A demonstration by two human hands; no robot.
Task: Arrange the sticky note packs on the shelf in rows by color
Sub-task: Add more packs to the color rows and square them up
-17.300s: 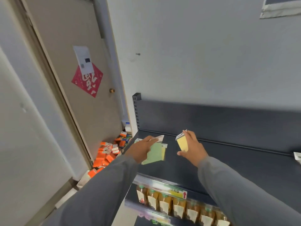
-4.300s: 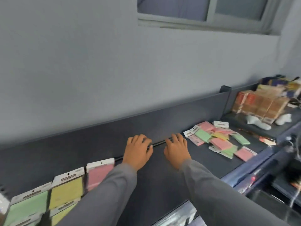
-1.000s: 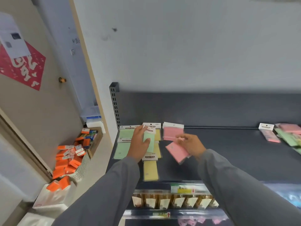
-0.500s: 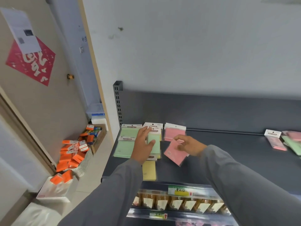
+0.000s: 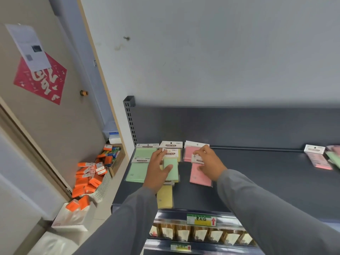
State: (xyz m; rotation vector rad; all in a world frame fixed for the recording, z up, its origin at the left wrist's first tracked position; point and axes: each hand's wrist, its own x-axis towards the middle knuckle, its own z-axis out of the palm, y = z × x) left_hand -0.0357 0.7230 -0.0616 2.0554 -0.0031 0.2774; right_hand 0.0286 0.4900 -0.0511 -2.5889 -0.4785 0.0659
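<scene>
Green pack, pinched in left grip, lies over yellow row with long axis front-to-back, green row just left of it on shelf; right grip pinches pink pack in front of rear pink.

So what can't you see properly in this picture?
Head view:
- Yellow packs: partly hidden by the left hand and its green pack.
- Pink pack label: covered by the right hand.
- Pile of packs: cut off by the right edge.
- Price tag writing: too small.
</scene>
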